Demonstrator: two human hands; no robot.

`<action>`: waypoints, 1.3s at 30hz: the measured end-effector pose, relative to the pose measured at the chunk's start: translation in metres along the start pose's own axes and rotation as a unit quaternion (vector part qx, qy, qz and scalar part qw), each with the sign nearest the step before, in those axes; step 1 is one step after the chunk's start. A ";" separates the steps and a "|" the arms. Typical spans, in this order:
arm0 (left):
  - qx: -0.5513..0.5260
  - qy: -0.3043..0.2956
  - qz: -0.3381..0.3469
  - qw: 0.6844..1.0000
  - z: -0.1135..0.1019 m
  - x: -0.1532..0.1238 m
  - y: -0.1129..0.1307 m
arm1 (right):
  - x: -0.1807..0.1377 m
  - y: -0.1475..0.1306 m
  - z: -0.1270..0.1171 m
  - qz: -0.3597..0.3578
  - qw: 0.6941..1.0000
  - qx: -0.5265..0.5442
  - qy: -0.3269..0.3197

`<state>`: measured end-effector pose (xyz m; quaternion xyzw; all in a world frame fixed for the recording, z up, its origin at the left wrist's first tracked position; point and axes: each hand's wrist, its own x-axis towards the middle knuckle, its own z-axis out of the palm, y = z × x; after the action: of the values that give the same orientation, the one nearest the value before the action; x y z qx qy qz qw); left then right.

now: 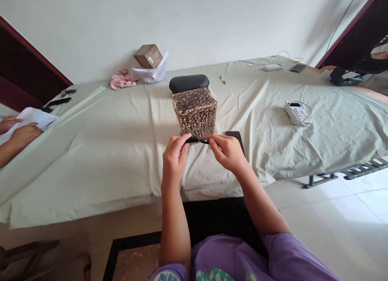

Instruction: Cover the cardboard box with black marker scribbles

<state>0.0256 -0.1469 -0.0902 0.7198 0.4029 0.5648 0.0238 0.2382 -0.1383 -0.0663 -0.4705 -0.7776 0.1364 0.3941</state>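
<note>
My left hand (176,151) is closed, pinching one end of a black marker (192,140) held level at the table's near side. My right hand (227,149) grips its other end, also closed. A narrower stretch shows between the two hands; whether cap and body are apart I cannot tell. Just behind the marker stands a cardboard box (198,115), its top and near side covered in black looping scribbles. A dark flat object (237,138), like a phone, lies partly hidden behind my right hand.
A black oblong case (189,83) rests behind the box. At the back left are a plastic basket (154,73) with a brown carton (148,55) and a pink cloth (123,79). A pen (222,79) and a power strip (298,113) lie rightward. Another person's hands (26,133) hold paper.
</note>
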 end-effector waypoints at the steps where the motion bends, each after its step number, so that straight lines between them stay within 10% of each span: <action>1: 0.004 -0.009 -0.002 1.000 -0.001 0.001 0.002 | 0.000 0.000 0.002 -0.001 1.000 -0.006 -0.004; 24: 0.015 -0.080 -0.040 0.996 0.007 -0.003 -0.001 | 0.000 0.000 0.023 0.059 0.993 -0.077 -0.061; 39: -0.006 -0.092 -0.111 0.990 0.028 -0.003 0.012 | -0.001 0.007 0.024 0.097 0.982 0.149 -0.067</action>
<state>0.0554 -0.1450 -0.0962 0.7191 0.4729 0.4928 0.1277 0.2248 -0.1316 -0.0860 -0.4693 -0.7240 0.3191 0.3920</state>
